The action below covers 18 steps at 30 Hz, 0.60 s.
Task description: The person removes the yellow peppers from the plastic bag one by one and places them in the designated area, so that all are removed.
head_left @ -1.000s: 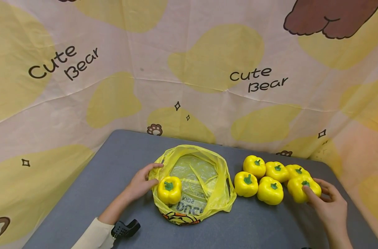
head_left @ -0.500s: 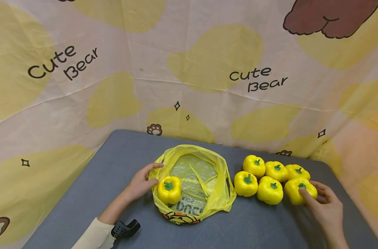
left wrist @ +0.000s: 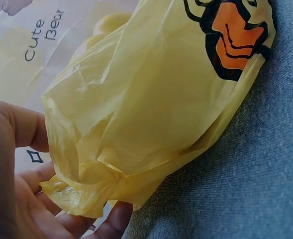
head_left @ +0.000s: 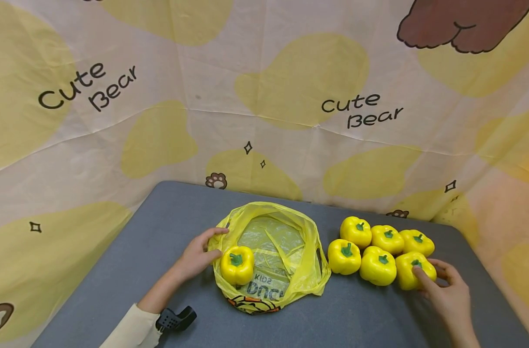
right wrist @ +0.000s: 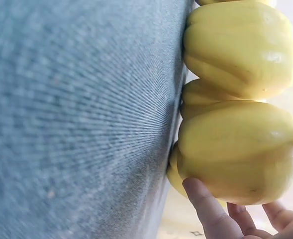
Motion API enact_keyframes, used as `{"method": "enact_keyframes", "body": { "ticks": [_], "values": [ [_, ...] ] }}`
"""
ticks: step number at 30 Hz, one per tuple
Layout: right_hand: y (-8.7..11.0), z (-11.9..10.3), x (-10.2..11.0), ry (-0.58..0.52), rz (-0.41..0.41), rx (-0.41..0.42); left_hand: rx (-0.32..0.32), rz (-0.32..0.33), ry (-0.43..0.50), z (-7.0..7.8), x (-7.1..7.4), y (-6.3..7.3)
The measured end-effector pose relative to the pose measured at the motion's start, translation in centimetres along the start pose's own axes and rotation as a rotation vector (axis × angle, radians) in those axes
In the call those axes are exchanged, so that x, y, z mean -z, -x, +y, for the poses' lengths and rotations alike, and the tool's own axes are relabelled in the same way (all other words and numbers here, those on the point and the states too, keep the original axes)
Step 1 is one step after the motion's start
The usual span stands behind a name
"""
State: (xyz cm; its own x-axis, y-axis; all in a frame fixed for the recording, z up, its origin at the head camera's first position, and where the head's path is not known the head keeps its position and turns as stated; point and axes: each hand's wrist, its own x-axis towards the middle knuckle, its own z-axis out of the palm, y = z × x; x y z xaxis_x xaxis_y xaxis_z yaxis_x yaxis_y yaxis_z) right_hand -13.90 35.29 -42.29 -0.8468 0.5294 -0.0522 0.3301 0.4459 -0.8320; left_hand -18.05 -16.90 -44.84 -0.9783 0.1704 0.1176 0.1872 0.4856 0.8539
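A yellow plastic bag (head_left: 310, 285) stands with its mouth spread wide, printed lettering showing inside it. One yellow bell pepper (head_left: 237, 271) with a green stem sits at the bag's left inner side. My left hand (head_left: 198, 255) holds the left side of the bag; in the left wrist view thumb and fingers are around the crumpled plastic (left wrist: 86, 179). To the right, my right hand (head_left: 450, 296) grips another yellow bell pepper (head_left: 405, 271), thumb near its stem and fingers at its right side. In the right wrist view this pepper (right wrist: 236, 149) hides part of those behind.
Several more yellow bell peppers (head_left: 378, 266) stand in two rows between the bag and my right hand. All rest on a grey table (head_left: 334, 314). A patterned cloth (head_left: 282, 92) hangs behind the table. A black device (head_left: 175, 320) is on my left wrist.
My right hand has moved left and slightly toward me with its pepper, bringing it beside the front row. The left hand and the bag look unchanged.
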Motion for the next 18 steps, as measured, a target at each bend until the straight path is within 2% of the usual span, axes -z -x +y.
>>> {"method": "enact_keyframes", "body": {
  "ticks": [8, 18],
  "values": [
    [0.00, -0.02, -0.45, 0.023, -0.035, -0.042, -0.007, -0.002, -0.019, 0.12, 0.22, 0.12],
    [0.03, -0.12, -0.27, 0.040, -0.055, -0.047, 0.007, -0.007, -0.008, 0.09, 0.14, 0.03]
  ]
}}
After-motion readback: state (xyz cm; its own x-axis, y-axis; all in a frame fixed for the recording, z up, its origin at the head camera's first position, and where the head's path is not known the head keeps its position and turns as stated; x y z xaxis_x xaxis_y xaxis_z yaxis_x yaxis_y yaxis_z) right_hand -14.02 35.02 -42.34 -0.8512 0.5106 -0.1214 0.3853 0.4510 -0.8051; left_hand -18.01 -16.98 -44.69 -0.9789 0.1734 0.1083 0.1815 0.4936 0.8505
